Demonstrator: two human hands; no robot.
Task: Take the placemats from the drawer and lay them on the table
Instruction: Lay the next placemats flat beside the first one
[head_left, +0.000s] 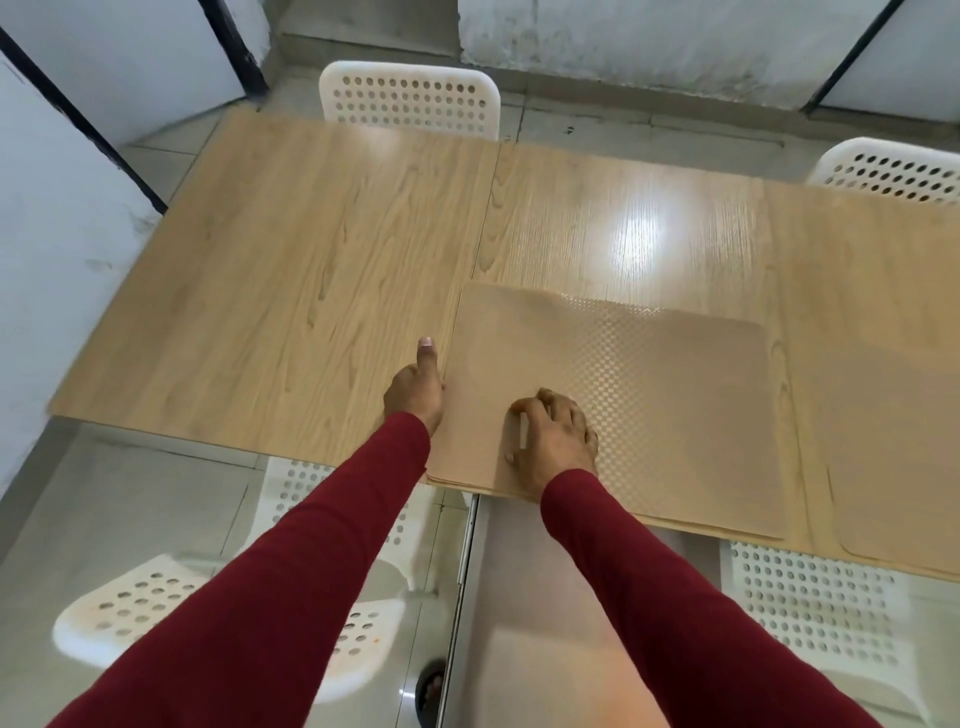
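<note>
sleeves (291, 587) of dark red run up from the bottom edge, one on each arm, over a pale tiled floor (130, 499). under and beside them stand white plastic chairs with round holes in seat and back: one (156, 613) low on the left, one (810, 597) low on the right, both partly tucked under the near edge of the bench (291, 270).

left hand (415, 392) rests at the left edge of the stack of placemats (675, 415), its thumb straight and pointing away along the bench; its fingers lie out of sight, so whether they grip the stack i cannot tell. right hand (553, 431) lies on top of the stack near its near-left corner, fingers bent and spread, fingertips pressing down on the top mat, nothing held inside it.

the stack is tan with a fine checked weave, lies flat on the bench with several edges showing along its near side, and slightly overhangs the near edge of the bench. a second placemat (893, 467) of the same colour lies flat just to the right, apart from the stack.

farther off the light wood top is bare, with a bright glare spot. past its far edge stand two more white holed chairs, one (410, 98) centre, one (893, 171) right, before pale walls with dark frames. no drawer or other container is in view.
</note>
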